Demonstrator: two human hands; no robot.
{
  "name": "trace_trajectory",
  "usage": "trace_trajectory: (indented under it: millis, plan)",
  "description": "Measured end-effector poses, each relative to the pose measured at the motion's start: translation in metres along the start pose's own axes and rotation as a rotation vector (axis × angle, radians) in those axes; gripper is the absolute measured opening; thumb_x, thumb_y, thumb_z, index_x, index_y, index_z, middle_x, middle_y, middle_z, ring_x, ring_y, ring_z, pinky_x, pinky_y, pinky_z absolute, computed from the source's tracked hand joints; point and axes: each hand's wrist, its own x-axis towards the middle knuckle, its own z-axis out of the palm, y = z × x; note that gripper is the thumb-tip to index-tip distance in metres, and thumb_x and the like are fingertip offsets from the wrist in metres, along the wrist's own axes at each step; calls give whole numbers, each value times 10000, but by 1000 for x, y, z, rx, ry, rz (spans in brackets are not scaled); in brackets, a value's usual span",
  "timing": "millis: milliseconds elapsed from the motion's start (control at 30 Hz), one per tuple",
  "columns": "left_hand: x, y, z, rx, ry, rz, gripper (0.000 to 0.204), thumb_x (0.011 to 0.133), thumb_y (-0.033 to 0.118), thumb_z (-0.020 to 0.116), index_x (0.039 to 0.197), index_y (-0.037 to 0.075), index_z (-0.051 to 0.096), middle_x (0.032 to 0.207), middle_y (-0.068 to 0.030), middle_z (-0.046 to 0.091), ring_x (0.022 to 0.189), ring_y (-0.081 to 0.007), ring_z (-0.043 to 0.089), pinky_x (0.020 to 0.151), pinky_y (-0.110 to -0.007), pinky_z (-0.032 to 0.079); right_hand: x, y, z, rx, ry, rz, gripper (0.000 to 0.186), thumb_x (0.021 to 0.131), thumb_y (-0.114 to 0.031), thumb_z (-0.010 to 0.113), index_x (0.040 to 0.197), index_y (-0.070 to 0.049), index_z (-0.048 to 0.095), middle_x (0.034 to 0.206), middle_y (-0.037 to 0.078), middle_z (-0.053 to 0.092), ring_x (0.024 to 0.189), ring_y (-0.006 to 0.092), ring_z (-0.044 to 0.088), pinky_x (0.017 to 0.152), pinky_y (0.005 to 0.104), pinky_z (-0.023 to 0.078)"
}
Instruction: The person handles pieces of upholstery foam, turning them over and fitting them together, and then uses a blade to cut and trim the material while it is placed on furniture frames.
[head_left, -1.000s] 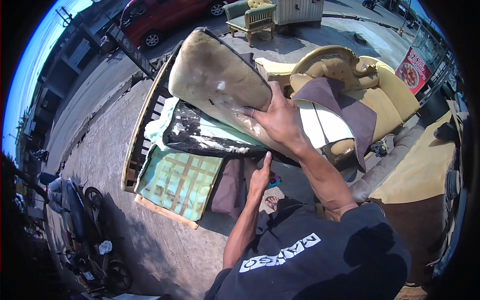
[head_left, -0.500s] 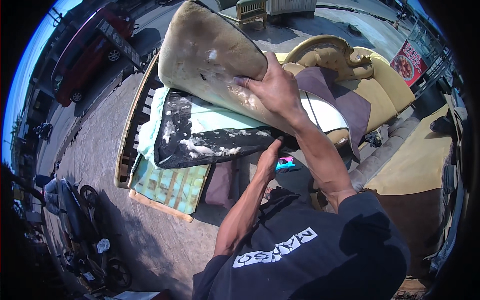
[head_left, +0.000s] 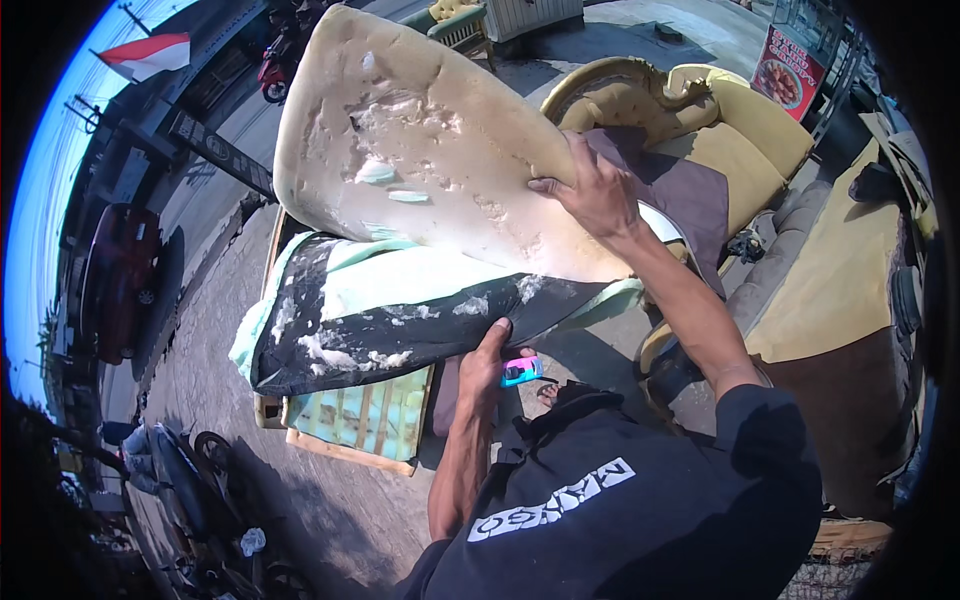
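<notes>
A worn tan foam cushion (head_left: 410, 150), pitted and torn on its face, is tilted up in front of me. My right hand (head_left: 595, 195) grips its right edge, thumb on the near face. Under the cushion lies black fabric (head_left: 430, 340) with white fluff stuck to it, and a pale green foam sheet (head_left: 400, 280) shows between them. My left hand (head_left: 485, 360) pinches the fabric's near edge, thumb on top, the other fingers mostly hidden beneath. Close beside that hand appears a small pink and turquoise object (head_left: 521, 370); its kind is unclear.
A slatted, foam-backed wooden panel (head_left: 355, 415) sits below the fabric. Yellow sofa pieces (head_left: 700, 160) with brown cloth (head_left: 680, 190) stand at right, beside a long tan upholstered piece (head_left: 830, 280). A motorcycle (head_left: 200, 490) is parked lower left; a dark red car (head_left: 122, 270) stands beyond.
The cushion has tipped to show more of its pitted face. My left hand and the fabric have moved left and nearer; my right hand has shifted slightly right and down.
</notes>
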Motion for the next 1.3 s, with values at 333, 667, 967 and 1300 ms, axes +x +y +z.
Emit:
trace_trajectory:
  millis: [333,667,967,1300]
  plan:
    - [-41,-9,7,-17,64,-11,408,958,329,708,995,-78,711,745,-142,718,595,-209,675,549,-338,561,37,6,-7,493,-314,112,652,844,-415,846,1287,-43,545,966,191,745,899,323,754,780,411,583]
    - [-34,-12,39,834,452,1329,638,882,178,820,1410,31,493,1442,-226,500,704,-201,688,547,-311,565,67,-78,-20,527,-497,83,630,919,-439,780,1293,-2,523,1044,163,726,940,194,714,848,348,548]
    - [-7,16,86,1287,-92,1536,493,809,254,822,1253,144,637,1256,-140,552,832,-279,715,559,-393,592,72,-60,-35,746,-462,129,541,941,-285,786,1298,31,531,1101,114,710,979,140,662,879,298,531]
    - [6,18,96,1396,-415,1286,177,859,82,661,1014,83,575,989,-107,557,776,-366,682,577,-477,556,66,5,-7,722,-375,247,566,955,-256,764,1390,9,518,1184,103,697,1058,156,650,909,311,530]
